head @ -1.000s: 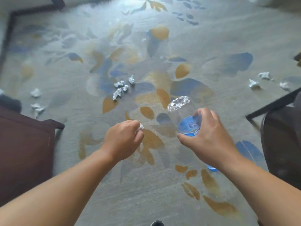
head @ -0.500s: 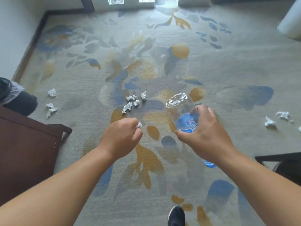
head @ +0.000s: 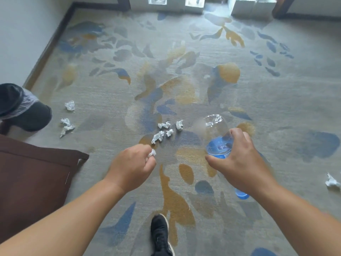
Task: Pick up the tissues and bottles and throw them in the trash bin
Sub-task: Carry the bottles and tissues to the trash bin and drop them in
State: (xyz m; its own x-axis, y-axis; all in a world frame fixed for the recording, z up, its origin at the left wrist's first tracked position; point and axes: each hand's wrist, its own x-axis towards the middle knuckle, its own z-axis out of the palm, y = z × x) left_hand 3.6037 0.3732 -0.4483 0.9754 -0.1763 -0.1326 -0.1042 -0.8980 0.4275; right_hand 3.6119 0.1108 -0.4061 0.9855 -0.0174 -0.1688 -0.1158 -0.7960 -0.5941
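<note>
My left hand (head: 132, 166) is a fist round a crumpled white tissue (head: 151, 153), a bit of which pokes out by the thumb. My right hand (head: 239, 163) grips a clear plastic bottle (head: 216, 137) with a blue label, base pointing away and blue cap below my wrist. Several crumpled tissues (head: 167, 131) lie on the carpet just beyond my left hand. More tissues (head: 67, 124) lie at the left near a dark trash bin (head: 20, 106) lined with a clear bag. One tissue (head: 332, 182) lies at the right edge.
A dark brown piece of furniture (head: 35, 174) fills the lower left. My black shoe (head: 160, 233) stands on the patterned carpet at the bottom. A wall with dark skirting runs along the left, and pale furniture bases line the far edge.
The view has moved forward and tilted up: the trash bin came into view at the left and the tissue cluster is nearer my hands. Both hands keep their holds.
</note>
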